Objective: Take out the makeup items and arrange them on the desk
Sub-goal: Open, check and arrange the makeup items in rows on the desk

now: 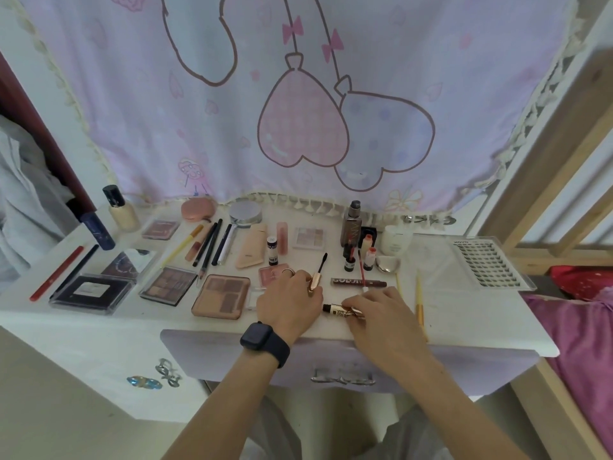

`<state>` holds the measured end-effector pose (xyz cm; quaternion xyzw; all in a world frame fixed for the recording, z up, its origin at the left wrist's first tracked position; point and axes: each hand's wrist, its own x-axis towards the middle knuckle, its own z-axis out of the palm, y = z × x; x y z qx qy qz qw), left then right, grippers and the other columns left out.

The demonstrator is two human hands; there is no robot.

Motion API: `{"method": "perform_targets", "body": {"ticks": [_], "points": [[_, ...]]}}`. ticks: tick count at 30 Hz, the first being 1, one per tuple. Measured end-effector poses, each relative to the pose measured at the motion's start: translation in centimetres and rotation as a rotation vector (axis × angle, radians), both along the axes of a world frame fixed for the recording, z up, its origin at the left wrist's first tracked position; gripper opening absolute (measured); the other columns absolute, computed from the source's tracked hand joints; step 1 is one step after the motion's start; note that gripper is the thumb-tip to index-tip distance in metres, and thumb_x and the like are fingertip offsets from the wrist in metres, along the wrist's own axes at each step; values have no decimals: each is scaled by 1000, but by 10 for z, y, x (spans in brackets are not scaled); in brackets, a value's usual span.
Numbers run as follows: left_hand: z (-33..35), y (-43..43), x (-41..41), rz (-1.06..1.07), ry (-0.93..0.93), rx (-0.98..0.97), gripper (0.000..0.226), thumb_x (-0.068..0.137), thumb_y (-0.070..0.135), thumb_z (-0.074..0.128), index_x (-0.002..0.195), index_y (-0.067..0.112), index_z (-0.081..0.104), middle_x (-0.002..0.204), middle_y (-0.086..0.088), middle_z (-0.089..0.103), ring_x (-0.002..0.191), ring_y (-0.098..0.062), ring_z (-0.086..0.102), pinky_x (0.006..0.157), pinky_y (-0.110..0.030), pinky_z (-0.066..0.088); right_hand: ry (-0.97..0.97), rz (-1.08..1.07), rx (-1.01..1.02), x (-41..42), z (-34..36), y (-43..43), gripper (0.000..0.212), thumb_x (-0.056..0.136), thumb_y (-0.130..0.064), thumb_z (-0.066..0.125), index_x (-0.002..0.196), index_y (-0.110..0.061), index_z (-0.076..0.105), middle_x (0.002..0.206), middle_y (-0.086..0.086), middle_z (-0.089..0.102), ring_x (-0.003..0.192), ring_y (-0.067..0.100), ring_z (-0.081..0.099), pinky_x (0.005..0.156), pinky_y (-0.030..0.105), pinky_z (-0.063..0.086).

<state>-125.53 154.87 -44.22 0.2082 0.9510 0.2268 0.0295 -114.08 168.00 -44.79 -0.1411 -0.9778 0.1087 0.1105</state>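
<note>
Many makeup items lie spread over the white desk [464, 330]. My left hand [288, 303], with a dark watch on the wrist, grips a mascara wand [319, 270] by its gold handle, brush end pointing away from me. My right hand [381, 308] holds the gold mascara tube [338, 308] flat on the desk near the front edge, its black open end facing left. A dark red lip gloss tube [358, 282] lies just behind my hands. A tan eyeshadow palette [221, 296] sits left of my left hand.
Palettes, pencils, brushes, compacts and foundation bottles [351, 224] fill the left and back of the desk. A clear false-lash tray [487, 265] lies at the right. A yellow brush [419, 303] lies beside my right hand. A printed curtain hangs behind; a pink bed is at the right.
</note>
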Motion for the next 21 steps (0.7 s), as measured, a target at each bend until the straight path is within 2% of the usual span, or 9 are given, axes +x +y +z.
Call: {"method": "perform_targets", "body": {"ticks": [4,7,15,21], "points": [[0,0,-1,-4,2,-1,34,99,46,46,122,27,62,112,4,58,98,-22,61,78,-36,51,115,-13,29,7,-11,7,22,89,-25,71,110,-29,76,100,-10,69,99,21,53,74,32,51],[0,2,0,-3,1,-5,34,100,46,45,122,28,63,111,4,58,98,-22,61,79,-37,52,186,-20,29,8,-16,10,27,79,-21,81,106,-25,78,95,-10,69,93,24,57,66,35,54],[0,10,4,-1,-23,10,37,96,49,49,123,27,63,114,4,62,101,-22,62,82,-38,54,255,-16,14,9,-23,14,35,73,-18,83,107,-22,76,102,-7,69,96,21,56,72,36,56],[4,11,4,11,-18,17,40,97,53,47,117,23,65,108,4,61,97,-22,61,81,-38,53,251,-21,29,8,-23,14,36,73,-20,84,108,-23,75,103,-7,69,96,22,58,73,36,57]]}}
